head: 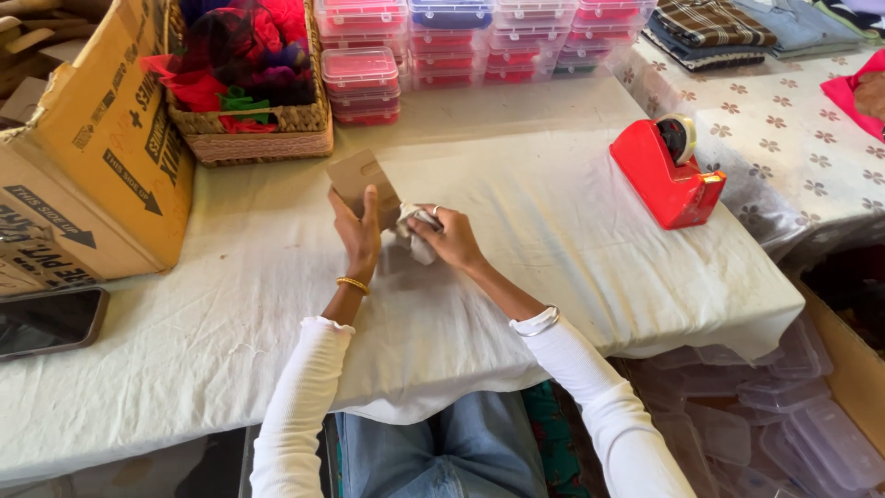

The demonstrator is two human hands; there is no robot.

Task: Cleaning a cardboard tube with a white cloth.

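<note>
At table centre: left hand point(358, 235) pinches brown card point(362, 187) upright; right hand point(447, 237) clamps crumpled white bundle point(412, 231). Risk: thin card may buckle, bundle unravel

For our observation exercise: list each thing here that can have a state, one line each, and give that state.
Left hand: holds the brown card upright.
Right hand: grips a small white bundle.
Cardboard box: tipped on its side.
Basket: full of coloured fabric.
Lidded tubs: shut, stacked.
Tape dispenser: loaded with a roll.
Phone: screen dark.
</note>
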